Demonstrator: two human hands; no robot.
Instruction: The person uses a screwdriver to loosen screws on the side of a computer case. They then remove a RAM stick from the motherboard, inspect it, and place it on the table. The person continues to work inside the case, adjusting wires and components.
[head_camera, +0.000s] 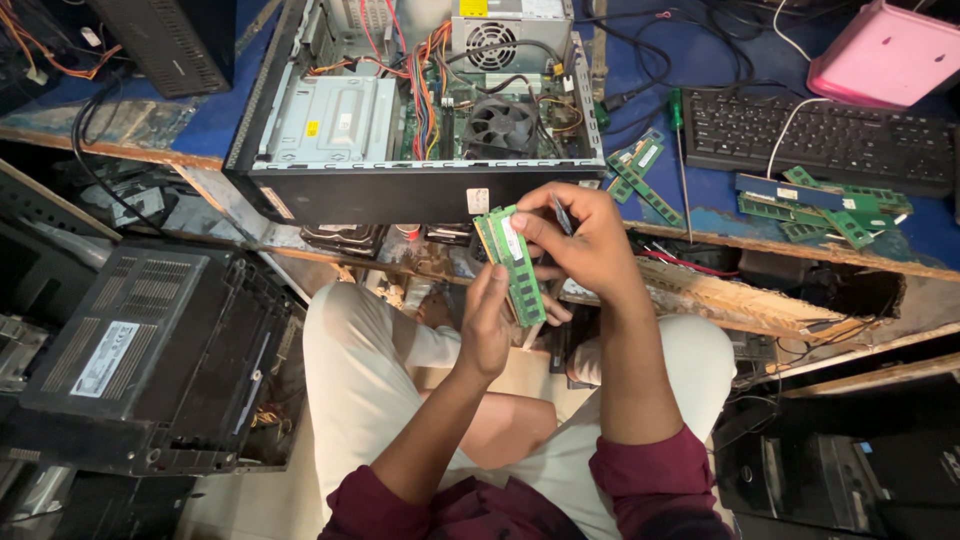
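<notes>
At frame centre, left hand (487, 320) and right hand (585, 240) each keep a grip clamped on stacked green memory modules (512, 265); pinched only by their edges above the lap, one could slide out and fall.

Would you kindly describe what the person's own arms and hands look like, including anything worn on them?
Both forearms are bare. Dark maroon sleeves are pushed up to about the elbows. The left hand and the right hand are bare: no gloves, and no watch or ring shows.
</notes>
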